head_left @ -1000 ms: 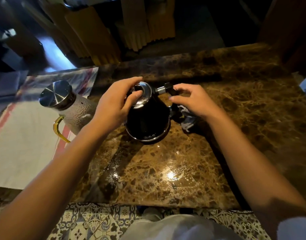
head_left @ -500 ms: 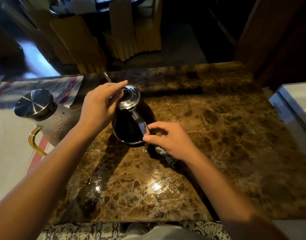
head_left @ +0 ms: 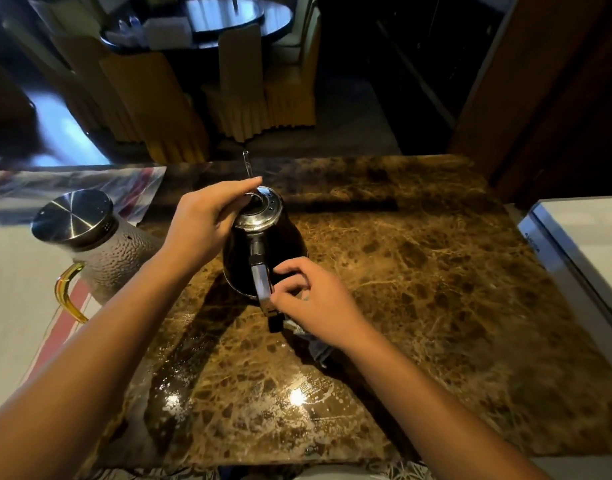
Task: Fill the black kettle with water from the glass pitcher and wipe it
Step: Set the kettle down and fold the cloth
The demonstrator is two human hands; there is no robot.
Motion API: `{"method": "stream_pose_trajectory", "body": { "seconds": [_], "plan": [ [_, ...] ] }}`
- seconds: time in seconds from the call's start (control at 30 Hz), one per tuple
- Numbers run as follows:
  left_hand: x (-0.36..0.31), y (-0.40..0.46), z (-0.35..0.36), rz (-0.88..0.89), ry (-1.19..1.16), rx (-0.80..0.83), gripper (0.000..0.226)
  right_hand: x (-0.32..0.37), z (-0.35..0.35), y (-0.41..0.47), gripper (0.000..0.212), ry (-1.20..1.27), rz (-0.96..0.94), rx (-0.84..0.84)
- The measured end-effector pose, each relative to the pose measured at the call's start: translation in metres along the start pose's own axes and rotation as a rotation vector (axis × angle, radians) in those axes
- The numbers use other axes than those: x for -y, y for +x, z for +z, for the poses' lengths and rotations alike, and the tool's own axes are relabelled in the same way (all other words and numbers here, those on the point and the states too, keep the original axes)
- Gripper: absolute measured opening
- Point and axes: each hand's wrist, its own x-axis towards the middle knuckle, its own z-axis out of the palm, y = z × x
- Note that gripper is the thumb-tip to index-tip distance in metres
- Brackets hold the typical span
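Brown veined marble makes up the glossy countertop, and the round black kettle with a steel lid stands upright near its middle, handle turned toward the person and thin spout pointing away. The left hand curls over the lid, fingertips pressing on its top. The right hand is closed around a crumpled dark cloth, fingers pinched against the kettle's handle. To the left, apart from the kettle, the textured glass pitcher with a steel cap and amber handle stands on a white cloth with red stripes.
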Motion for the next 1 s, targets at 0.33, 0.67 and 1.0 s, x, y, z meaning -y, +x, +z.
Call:
{"method": "stream_pose_trajectory", "body": {
  "seconds": [0.33, 0.67, 1.0],
  "plan": [
    [-0.077, -0.021, -0.015, -0.039, -0.116, 0.004, 0.031, 0.057, -0.079, -0.008, 0.019, 0.318, -0.067, -0.265],
    [-0.118, -0.022, -0.004, -0.144, -0.271, 0.175, 0.038, 0.072, -0.078, -0.029, 0.014, 0.220, -0.320, -0.390],
    [-0.114, -0.039, -0.016, -0.151, -0.526, 0.213, 0.011, 0.097, -0.073, -0.056, 0.019, 0.123, -0.371, -0.554]
  ]
}}
